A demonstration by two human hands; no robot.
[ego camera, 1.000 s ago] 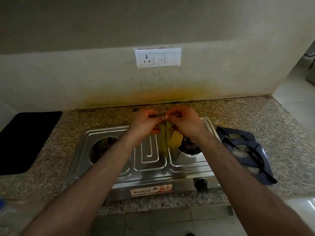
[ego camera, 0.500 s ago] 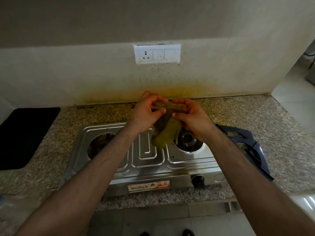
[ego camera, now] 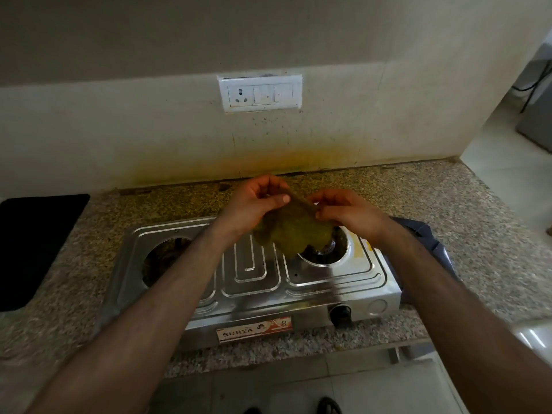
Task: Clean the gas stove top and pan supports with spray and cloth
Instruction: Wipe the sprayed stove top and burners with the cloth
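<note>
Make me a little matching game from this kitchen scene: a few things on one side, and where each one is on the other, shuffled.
Things:
1. cloth
2. stove
3. pan supports
4. socket plate

Places:
A. on the wall above the counter
B. on the counter, right of the stove
C. held in both hands, over the right burner
D. on the speckled counter, in front of the wall

Pairs: 1-C, 2-D, 3-B, 4-A

The left hand and right hand both pinch the cloth.
</note>
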